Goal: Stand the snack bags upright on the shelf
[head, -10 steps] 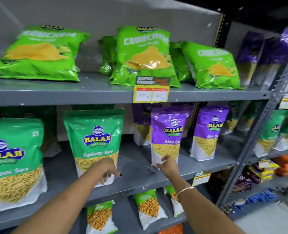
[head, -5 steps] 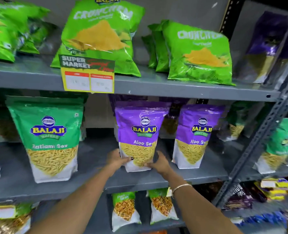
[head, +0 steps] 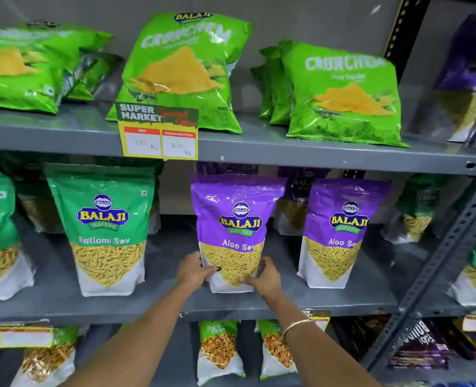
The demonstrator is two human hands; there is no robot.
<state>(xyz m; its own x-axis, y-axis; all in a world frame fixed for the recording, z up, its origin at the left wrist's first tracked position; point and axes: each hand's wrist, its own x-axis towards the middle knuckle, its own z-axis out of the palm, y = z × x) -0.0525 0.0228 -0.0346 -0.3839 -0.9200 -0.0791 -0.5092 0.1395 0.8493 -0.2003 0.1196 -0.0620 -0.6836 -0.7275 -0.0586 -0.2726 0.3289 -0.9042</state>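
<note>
Head view: purple Aloo Sev bag (head: pixel 232 233) stands upright

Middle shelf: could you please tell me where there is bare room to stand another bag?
The widest bare patch on the middle shelf lies between the green Ratlami Sev bag and the Aloo Sev bag that both hands grip. A narrow gap separates that bag from the second Aloo Sev bag. The back row behind is crowded.

purple bag (head: pixel 235 230): Balaji Aloo Sev | green bag (head: pixel 105 227): Ratlami Sev | price tag (head: pixel 158 134): Super Market
</note>
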